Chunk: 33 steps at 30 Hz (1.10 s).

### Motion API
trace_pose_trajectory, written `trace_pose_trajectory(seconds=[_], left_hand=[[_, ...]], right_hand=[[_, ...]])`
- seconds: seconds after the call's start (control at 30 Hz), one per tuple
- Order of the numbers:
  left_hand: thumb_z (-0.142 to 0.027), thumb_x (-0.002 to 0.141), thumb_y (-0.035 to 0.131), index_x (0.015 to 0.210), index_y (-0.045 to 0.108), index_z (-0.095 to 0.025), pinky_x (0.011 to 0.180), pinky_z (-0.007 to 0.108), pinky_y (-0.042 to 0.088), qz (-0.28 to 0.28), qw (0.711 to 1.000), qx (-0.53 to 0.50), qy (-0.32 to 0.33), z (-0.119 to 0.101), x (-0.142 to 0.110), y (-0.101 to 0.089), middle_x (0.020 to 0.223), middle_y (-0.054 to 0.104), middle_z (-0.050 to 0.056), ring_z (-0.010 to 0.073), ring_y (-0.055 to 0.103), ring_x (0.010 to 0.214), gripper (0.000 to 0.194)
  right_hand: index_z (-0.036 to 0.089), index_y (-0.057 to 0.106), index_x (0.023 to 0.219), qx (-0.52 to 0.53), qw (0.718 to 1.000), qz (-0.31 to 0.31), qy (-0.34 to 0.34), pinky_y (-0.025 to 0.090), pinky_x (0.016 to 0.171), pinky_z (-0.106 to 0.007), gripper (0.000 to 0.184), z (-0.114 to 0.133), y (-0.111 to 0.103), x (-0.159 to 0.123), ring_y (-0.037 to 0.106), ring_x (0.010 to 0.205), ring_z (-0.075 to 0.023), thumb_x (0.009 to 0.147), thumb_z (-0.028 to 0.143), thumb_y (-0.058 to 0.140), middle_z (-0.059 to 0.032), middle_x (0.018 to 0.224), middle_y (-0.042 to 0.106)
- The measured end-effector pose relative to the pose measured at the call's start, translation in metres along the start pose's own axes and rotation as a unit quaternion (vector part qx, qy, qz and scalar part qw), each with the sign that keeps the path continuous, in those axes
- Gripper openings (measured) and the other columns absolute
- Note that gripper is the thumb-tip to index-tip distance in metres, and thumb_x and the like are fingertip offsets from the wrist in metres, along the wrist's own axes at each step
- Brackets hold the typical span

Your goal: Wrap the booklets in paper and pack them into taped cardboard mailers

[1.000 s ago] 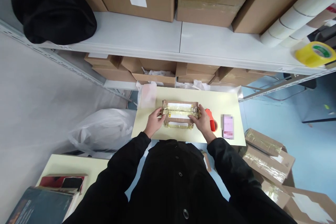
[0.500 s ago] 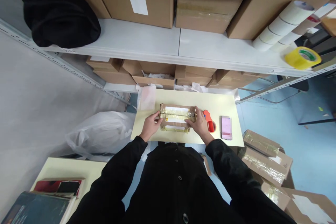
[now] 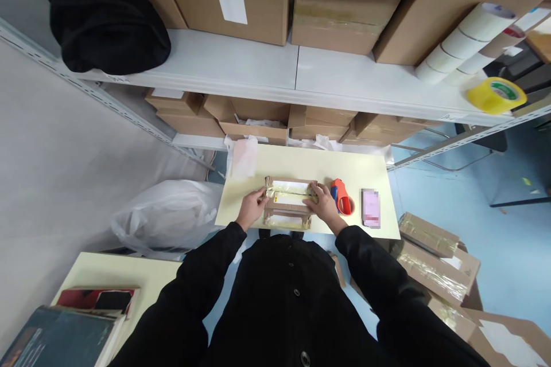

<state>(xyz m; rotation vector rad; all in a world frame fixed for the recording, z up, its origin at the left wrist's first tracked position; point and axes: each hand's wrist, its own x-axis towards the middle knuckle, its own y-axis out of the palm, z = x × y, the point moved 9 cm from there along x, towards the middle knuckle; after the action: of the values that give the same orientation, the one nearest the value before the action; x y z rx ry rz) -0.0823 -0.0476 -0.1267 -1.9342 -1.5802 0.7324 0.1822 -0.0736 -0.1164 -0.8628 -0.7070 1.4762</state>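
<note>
Nearest to you, below the taped carton (image 3: 290,199), are the buttons of your black top (image 3: 284,304). Off to the carton's left and nearer you, books (image 3: 69,332) lie on a second pale surface (image 3: 112,269).

The carton sits on the pale worktop (image 3: 279,157), close to its near edge, directly in front of you. Your left hand (image 3: 252,209) grips its left end, fingertips against the side. Your right hand (image 3: 323,205) grasps its right end, thumb over the top and fingers around the far corner. Another taped face shows along the carton's near side; whether it is a separate box, I cannot tell.

Just right of the carton lies the orange-red tape dispenser (image 3: 341,195), and right of that a pixelated pink item (image 3: 371,208). Beyond the carton's left end is a pinkish sheet (image 3: 245,157). Well left of it bulges a clear plastic bag (image 3: 172,212); well right of it are stacked boxes (image 3: 434,261).

Farther beyond the carton, open boxes (image 3: 258,117) line the lower shelf. On the upper shelf (image 3: 232,60), a black cloth item (image 3: 107,23) lies left, large boxes (image 3: 344,17) stand centrally, and yellow tape (image 3: 486,96) sits right.
</note>
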Motion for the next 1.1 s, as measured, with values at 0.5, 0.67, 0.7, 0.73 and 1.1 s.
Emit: trace_pose_trajectory(seconds=[0.5, 0.67, 0.7, 0.73, 1.1], left_hand=[[-0.032, 0.092, 0.045, 0.147, 0.034, -0.016, 0.115, 0.053, 0.017, 0.077, 0.946, 0.265, 0.17, -0.065, -0.028, 0.033, 0.155, 0.029, 0.014, 0.0313, 0.018, 0.145, 0.059], [-0.03, 0.092, 0.045, 0.148, 0.032, -0.016, 0.115, 0.051, 0.019, 0.086, 0.947, 0.26, 0.169, -0.057, -0.024, 0.037, 0.155, 0.029, 0.013, 0.0309, 0.02, 0.145, 0.06], [-0.03, 0.091, 0.046, 0.149, 0.03, -0.016, 0.115, 0.05, 0.02, 0.09, 0.946, 0.26, 0.17, -0.056, -0.026, 0.038, 0.155, 0.028, 0.013, 0.0311, 0.018, 0.145, 0.062], [-0.029, 0.09, 0.047, 0.149, 0.029, -0.015, 0.115, 0.05, 0.021, 0.095, 0.945, 0.261, 0.171, -0.055, -0.028, 0.039, 0.156, 0.027, 0.014, 0.0311, 0.016, 0.146, 0.064], [-0.026, 0.087, 0.047, 0.152, 0.018, -0.014, 0.115, 0.049, 0.021, 0.11, 0.948, 0.246, 0.168, -0.053, -0.04, 0.044, 0.159, 0.016, 0.013, 0.0309, 0.008, 0.147, 0.072]], right_hand=[[0.02, 0.037, 0.144, 0.033, 0.999, -0.038, -0.007, 0.045, 0.097, -0.043, 0.066, -0.008, -0.006, -0.003, 0.047, 0.125, -0.0288, 0.088, 0.052, 0.05, -0.0147, 0.138, 0.045], [0.012, 0.051, 0.128, -0.017, 0.986, -0.096, 0.132, 0.041, 0.096, -0.043, 0.049, -0.077, -0.028, -0.03, 0.051, 0.117, -0.0288, 0.094, 0.045, 0.037, -0.0184, 0.122, 0.056], [0.013, 0.055, 0.122, -0.049, 0.981, -0.077, 0.171, 0.041, 0.093, -0.042, 0.045, -0.092, -0.026, -0.035, 0.052, 0.114, -0.0289, 0.093, 0.044, 0.04, -0.0183, 0.119, 0.058], [0.014, 0.056, 0.117, -0.082, 0.975, -0.045, 0.203, 0.041, 0.091, -0.041, 0.041, -0.103, -0.021, -0.039, 0.053, 0.112, -0.0291, 0.092, 0.043, 0.044, -0.018, 0.117, 0.059], [0.013, 0.059, 0.097, -0.053, 0.959, -0.027, 0.277, 0.042, 0.072, -0.035, 0.03, -0.119, -0.028, -0.027, 0.058, 0.077, -0.0248, 0.087, 0.037, 0.043, -0.0116, 0.082, 0.063]])
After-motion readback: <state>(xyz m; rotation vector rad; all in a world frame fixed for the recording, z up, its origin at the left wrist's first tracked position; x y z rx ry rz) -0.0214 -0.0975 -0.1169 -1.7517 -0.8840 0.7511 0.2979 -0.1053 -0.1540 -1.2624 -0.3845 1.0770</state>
